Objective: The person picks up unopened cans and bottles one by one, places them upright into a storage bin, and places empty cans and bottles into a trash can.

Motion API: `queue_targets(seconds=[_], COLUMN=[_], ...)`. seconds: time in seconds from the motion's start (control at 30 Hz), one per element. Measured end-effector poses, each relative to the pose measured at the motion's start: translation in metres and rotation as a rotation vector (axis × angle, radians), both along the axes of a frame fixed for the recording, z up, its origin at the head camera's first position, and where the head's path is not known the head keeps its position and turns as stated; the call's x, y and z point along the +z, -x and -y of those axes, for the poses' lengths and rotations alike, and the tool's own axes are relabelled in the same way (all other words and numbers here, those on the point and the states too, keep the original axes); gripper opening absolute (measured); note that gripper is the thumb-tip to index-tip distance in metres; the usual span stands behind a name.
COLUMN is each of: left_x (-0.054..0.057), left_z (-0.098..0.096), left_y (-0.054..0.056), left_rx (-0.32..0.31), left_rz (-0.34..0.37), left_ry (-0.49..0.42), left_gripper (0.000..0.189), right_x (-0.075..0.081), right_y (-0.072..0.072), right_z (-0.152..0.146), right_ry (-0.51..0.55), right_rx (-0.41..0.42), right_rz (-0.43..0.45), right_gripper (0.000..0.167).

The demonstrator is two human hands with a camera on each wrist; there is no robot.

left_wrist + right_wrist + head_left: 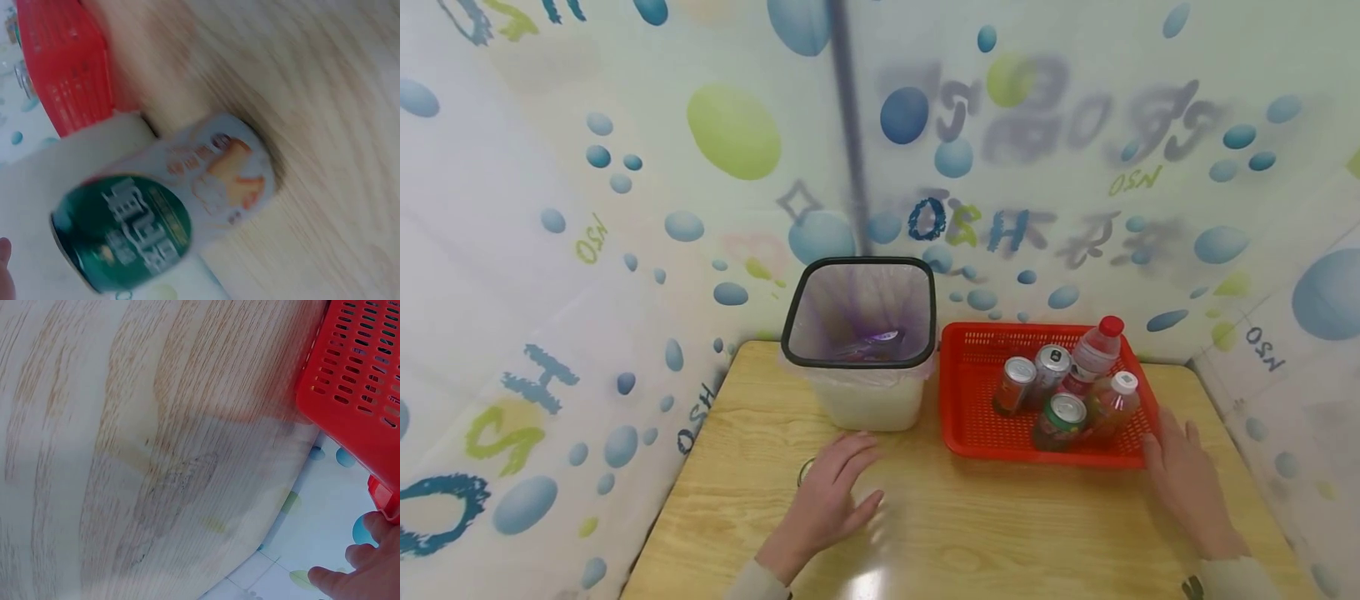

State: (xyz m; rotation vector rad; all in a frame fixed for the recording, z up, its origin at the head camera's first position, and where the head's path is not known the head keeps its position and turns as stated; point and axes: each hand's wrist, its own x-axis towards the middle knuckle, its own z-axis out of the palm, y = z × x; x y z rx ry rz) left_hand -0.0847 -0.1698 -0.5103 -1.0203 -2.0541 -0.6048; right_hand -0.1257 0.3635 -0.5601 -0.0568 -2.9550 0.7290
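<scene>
My left hand (827, 498) hovers over the table with fingers and thumb extended, holding nothing. Just beside it stands a green and white drink can (169, 200), upright and large in the left wrist view; in the head view the hand covers most of it. My right hand (1187, 479) is at the right side of a red plastic basket (951, 400), fingertips at the rim and fingers loosely extended. The right wrist view shows those fingers (356, 556) spread by the rim. Inside the basket are several cans (1017, 379), a red-capped bottle (1097, 350) and a white-capped bottle (1112, 408).
A bin (868, 400) with a black rim and a clear plastic liner stands left of the basket, some wrappers inside it. Patterned curtains (737, 133) close in the wooden table (985, 533) at the back and sides.
</scene>
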Motion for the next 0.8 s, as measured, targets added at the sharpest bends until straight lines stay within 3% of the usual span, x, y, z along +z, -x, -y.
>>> queue_targets(seconds=[0.2, 0.3, 0.37, 0.57, 0.8], left_x=[-0.005, -0.010, -0.014, -0.029, -0.044], left_z=[0.021, 0.031, 0.038, 0.052, 0.057], left_y=[-0.003, -0.004, -0.007, -0.017, -0.021], left_rx=[0.038, 0.048, 0.058, 0.091, 0.056], left_rz=[-0.014, 0.018, 0.087, 0.403, 0.597], left_ry=[-0.024, -0.056, -0.084, -0.281, -0.453], left_gripper=[0.045, 0.052, 0.060, 0.088, 0.107], right_x=[0.002, 0.003, 0.003, 0.005, 0.008], right_y=[0.001, 0.001, 0.001, 0.000, -0.001], right_z=[0.000, 0.001, 0.002, 0.003, 0.005], right_ry=[0.001, 0.001, 0.002, -0.001, -0.004], right_rx=[-0.009, -0.017, -0.019, -0.013, -0.015], right_rz=[0.028, 0.039, 0.043, 0.045, 0.032], right_gripper=[0.064, 0.064, 0.065, 0.065, 0.064])
